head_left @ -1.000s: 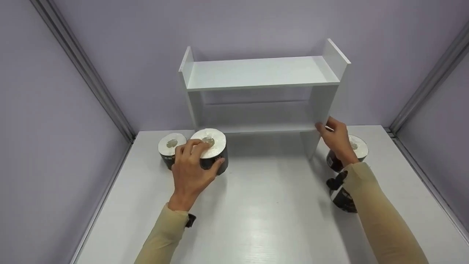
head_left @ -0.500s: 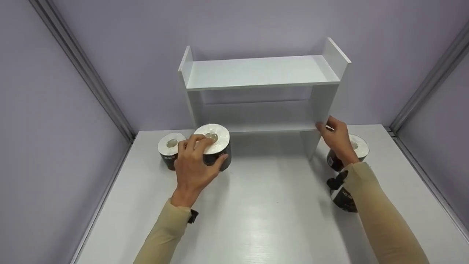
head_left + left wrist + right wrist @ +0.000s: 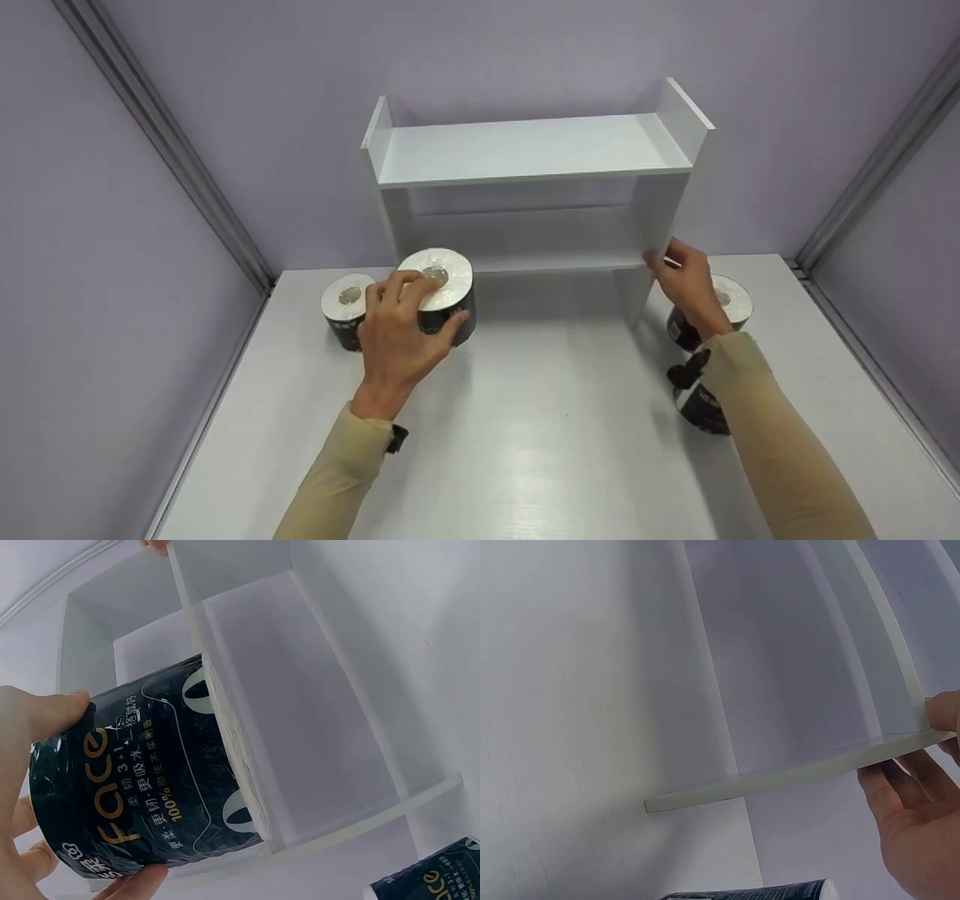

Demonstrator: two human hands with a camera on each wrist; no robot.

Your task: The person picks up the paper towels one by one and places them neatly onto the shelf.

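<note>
Left hand (image 3: 397,334): my grip, round black-wrapped cylindrical paper roll (image 3: 452,295).
Right hand (image 3: 688,286): I pinch white rectangular shelf (image 3: 529,152), three o'clock, likely steadying.

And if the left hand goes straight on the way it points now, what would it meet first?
Probably the shelf's lower board, near its left end; the roll in the left hand would likely make contact first. How near they are is hard to judge.
</note>
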